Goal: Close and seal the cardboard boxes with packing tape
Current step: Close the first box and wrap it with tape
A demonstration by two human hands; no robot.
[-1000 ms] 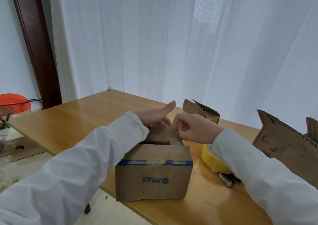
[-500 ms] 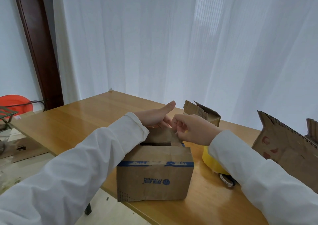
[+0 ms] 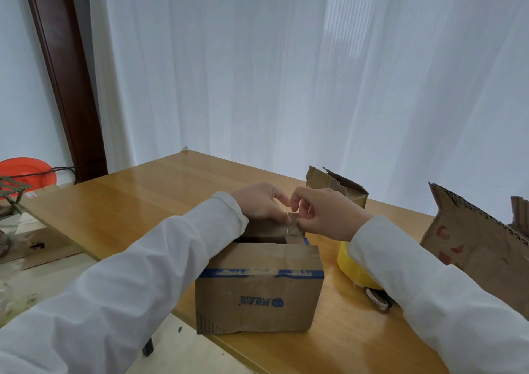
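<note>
Spanning the lower half of the view, a wooden surface [image 3: 120,202] carrying everything needed for the sealing job. Standing far right, a large torn cardboard box [image 3: 475,242] with flaps up, seemingly waiting its turn. Sitting near the front edge, the cardboard box [image 3: 257,290] in hand, turned with its printed side toward the wearer, near flap folded flat, a dark gap open behind it. Resting beyond the hands, a smaller open box [image 3: 337,186], also unsealed. Lying just right of the worked box and half hidden under the right sleeve, a yellow roll of packing tape [image 3: 355,267], kept close, probably for quick reach once the flaps meet. Curling over the far flap [image 3: 269,227], the left hand [image 3: 259,202], grip closed on the cardboard, likely pulling it toward the near flap. Pinching the flap's right corner between thumb and fingertips, the right hand [image 3: 323,213], presumably lining up the edge; hard to tell whether a tape end is in that pinch. Judged at the flap-closing step, no fresh tape visible on top.
</note>
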